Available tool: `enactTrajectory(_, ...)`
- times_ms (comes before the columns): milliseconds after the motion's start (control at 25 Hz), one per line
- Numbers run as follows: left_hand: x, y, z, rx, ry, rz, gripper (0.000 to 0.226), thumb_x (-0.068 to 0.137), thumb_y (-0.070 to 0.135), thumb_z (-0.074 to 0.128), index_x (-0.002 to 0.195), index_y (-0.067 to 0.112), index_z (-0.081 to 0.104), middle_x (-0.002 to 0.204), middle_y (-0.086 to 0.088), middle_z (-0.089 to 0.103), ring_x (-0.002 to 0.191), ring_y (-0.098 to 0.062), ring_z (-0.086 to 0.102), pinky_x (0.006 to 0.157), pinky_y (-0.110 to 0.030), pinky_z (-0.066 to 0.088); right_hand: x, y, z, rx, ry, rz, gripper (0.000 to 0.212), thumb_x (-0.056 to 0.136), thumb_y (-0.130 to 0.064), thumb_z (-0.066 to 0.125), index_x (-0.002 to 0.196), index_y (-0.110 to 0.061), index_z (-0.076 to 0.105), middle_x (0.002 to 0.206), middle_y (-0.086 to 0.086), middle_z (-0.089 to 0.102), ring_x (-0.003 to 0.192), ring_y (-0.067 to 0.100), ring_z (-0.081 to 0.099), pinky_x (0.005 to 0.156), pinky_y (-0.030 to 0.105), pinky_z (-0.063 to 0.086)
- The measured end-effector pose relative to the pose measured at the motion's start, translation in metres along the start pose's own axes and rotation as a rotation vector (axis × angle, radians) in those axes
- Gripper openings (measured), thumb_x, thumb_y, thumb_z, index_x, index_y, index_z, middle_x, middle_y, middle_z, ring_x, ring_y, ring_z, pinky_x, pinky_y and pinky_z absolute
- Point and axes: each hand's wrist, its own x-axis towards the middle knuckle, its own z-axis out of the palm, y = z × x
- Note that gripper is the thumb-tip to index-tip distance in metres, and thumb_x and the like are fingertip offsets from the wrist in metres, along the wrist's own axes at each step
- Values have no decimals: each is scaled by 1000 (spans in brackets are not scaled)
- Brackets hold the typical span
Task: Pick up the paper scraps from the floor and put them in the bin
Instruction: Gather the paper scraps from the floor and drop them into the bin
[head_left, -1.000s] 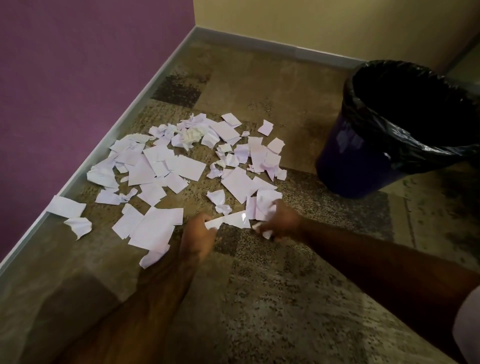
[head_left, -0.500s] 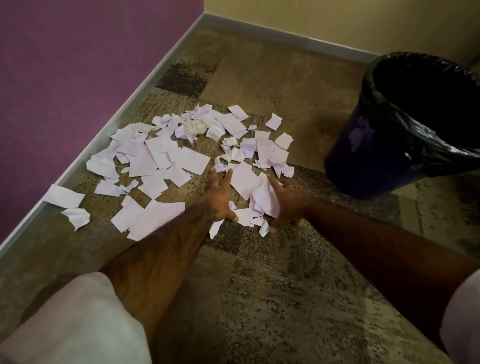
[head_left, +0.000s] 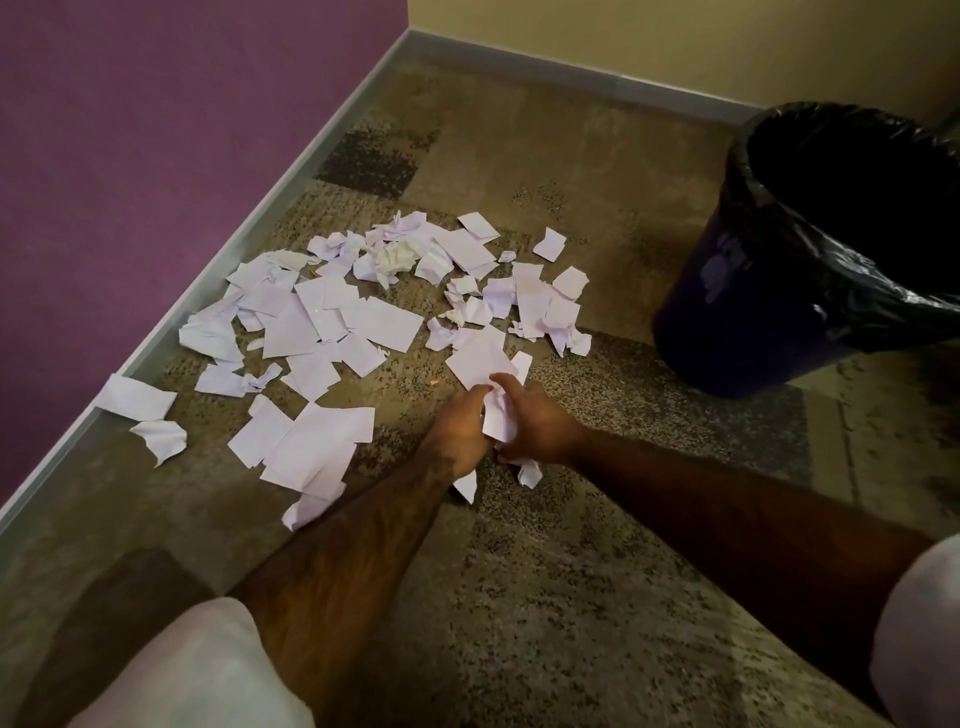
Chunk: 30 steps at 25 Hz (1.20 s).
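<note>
Scraps (head_left: 497, 422) of paper sit bunched, gripped by left hand (head_left: 460, 431) and right hand (head_left: 543, 427) together.

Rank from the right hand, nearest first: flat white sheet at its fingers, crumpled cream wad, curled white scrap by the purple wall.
1. Flat white sheet, touching the right hand.
2. Crumpled cream wad, mid-pile.
3. Curled white scrap, far left.

On my feed, a purple wall (head_left: 156, 130) meets a pale yellow wall (head_left: 675, 36) in the far corner of the room, with a grey skirting board (head_left: 291, 192) running along the foot of both. Mottled brown carpet (head_left: 571, 597) covers the floor in square tiles, one darker tile (head_left: 374, 161) lying near the corner. I make out a small orange speck (head_left: 432, 383) on the carpet, too small to identify.
</note>
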Motion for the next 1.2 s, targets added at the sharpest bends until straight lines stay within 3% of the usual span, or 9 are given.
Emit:
enactTrajectory(120, -3, 5, 0, -119, 16, -88, 24, 86, 15, 67, 109, 7, 67, 104, -12, 72, 83, -21, 64, 69, -25, 46, -7, 3, -2, 371, -14, 107, 48, 78, -1, 76, 119, -9, 54, 109, 17, 63, 85, 29, 69, 64, 48, 62)
enactTrajectory(200, -3, 7, -8, -232, 6, -130, 19, 83, 11, 72, 101, 8, 68, 93, -13, 73, 70, -24, 69, 62, -28, 55, -13, 3, -11, 552, -55, 161, 31, 84, 1, 71, 110, -4, 56, 102, 22, 64, 72, 26, 69, 59, 43, 60)
enactTrajectory(400, 9, 45, -49, -386, -43, -78, 15, 80, 4, 75, 90, 10, 65, 72, -10, 70, 54, -17, 68, 59, -25, 54, -31, -17, -78, 562, -3, 127, 31, 85, 7, 67, 114, -1, 59, 95, 19, 70, 67, 21, 70, 60, 36, 61)
enactTrajectory(560, 22, 100, -96, -465, -41, 27, 17, 79, 1, 74, 94, 2, 67, 84, -16, 72, 64, -22, 70, 66, -31, 57, -61, -28, -153, 382, 155, 102, 16, 83, 4, 71, 96, -1, 63, 85, 16, 69, 66, 19, 71, 54, 30, 59)
enactTrajectory(720, 30, 183, -134, -619, -71, 223, 18, 79, -6, 71, 95, 0, 67, 79, -12, 69, 60, -16, 64, 55, -25, 55, -96, -26, -239, 177, 454, 100, 19, 73, -5, 77, 87, 6, 69, 81, 21, 71, 72, 32, 69, 65, 45, 58)
enactTrajectory(840, 39, 246, -150, -416, -113, 357, 13, 80, 3, 74, 91, 7, 70, 87, -10, 71, 72, -17, 66, 63, -27, 57, -134, -6, -296, 324, 589, 172, 15, 74, 2, 74, 85, 1, 64, 80, 19, 68, 72, 32, 71, 67, 50, 62)
enactTrajectory(960, 53, 296, -143, -409, -122, 336, 7, 80, -7, 68, 82, 0, 68, 85, -16, 68, 70, -22, 64, 58, -26, 60, -168, 27, -335, 468, 802, 294, 23, 75, 12, 71, 74, -7, 57, 72, 12, 54, 75, 34, 66, 62, 52, 61)
enactTrajectory(1080, 61, 334, -117, -550, -162, 217, 7, 83, -2, 68, 81, 4, 66, 85, -13, 65, 73, -19, 63, 60, -24, 59, -186, 51, -345, 577, 852, 440, 17, 85, 8, 62, 80, -7, 58, 76, 12, 55, 68, 28, 64, 45, 33, 57)
enactTrajectory(1200, 58, 354, -92, -724, -238, 160, 13, 86, 1, 68, 95, 9, 62, 105, -10, 62, 83, -16, 62, 69, -26, 61, -191, 69, -342, 606, 784, 523, 18, 86, 3, 64, 78, -9, 54, 77, 7, 58, 72, 21, 65, 43, 21, 54)
